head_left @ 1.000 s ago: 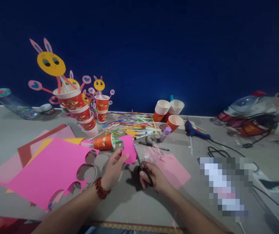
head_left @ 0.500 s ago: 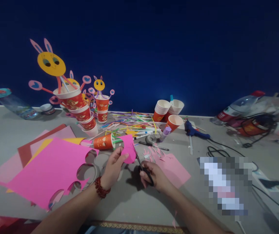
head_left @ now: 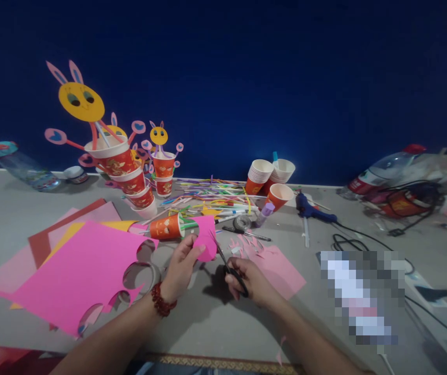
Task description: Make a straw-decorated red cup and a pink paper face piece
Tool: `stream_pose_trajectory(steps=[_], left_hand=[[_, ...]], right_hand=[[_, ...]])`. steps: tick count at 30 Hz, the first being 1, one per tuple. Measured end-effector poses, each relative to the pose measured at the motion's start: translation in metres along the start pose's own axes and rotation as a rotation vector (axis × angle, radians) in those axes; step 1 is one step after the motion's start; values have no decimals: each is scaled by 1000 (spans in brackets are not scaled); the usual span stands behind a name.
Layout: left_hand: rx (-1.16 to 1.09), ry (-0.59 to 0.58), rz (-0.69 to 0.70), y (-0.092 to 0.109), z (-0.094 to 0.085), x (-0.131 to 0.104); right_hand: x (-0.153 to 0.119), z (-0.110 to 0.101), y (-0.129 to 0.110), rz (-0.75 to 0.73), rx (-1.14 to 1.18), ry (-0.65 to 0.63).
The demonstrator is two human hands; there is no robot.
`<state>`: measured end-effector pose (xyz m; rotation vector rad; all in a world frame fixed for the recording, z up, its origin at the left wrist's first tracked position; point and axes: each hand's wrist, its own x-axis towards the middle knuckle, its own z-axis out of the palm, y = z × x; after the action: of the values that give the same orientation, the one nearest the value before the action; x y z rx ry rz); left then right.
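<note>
Between thumb and fingers, my left hand (head_left: 182,263) pinches a small piece of bright pink paper (head_left: 207,245) with a rounded lower part. My right hand (head_left: 249,284) is closed around the black handles of a pair of scissors (head_left: 236,278). The blades point up and left, at the right edge of the pink piece. Below and right of the blades lies a light pink sheet (head_left: 280,271) with cut scraps (head_left: 247,245) at its upper left. An orange paper cup (head_left: 166,227) with straws in it lies on its side just beyond my left hand.
Coloured sheets under a large pink sheet (head_left: 86,271) with round cut-outs lie at left. Cup figures with yellow faces (head_left: 82,101) stand behind them. Several straws (head_left: 211,200), cup stacks (head_left: 261,174), a glue stick (head_left: 266,212) and a blue glue gun (head_left: 313,208) with a cord lie farther back.
The scissors blades have opened slightly and shifted a little at the pink piece's edge. Both hands stay in nearly the same place.
</note>
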<state>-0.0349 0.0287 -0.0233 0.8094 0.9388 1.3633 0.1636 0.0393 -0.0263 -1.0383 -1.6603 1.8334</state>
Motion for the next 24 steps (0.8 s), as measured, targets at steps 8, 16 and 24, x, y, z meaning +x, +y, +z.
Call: stream_pose_trajectory(steps=[8, 16, 24], left_hand=[[10, -7, 5, 2, 0, -1], [0, 11, 10, 0, 0, 0], [3, 10, 5, 1, -1, 0]], right_hand=[[-1, -1, -3, 30, -11, 4], [0, -1, -4, 26, -7, -5], [0, -1, -4, 16, -7, 9]])
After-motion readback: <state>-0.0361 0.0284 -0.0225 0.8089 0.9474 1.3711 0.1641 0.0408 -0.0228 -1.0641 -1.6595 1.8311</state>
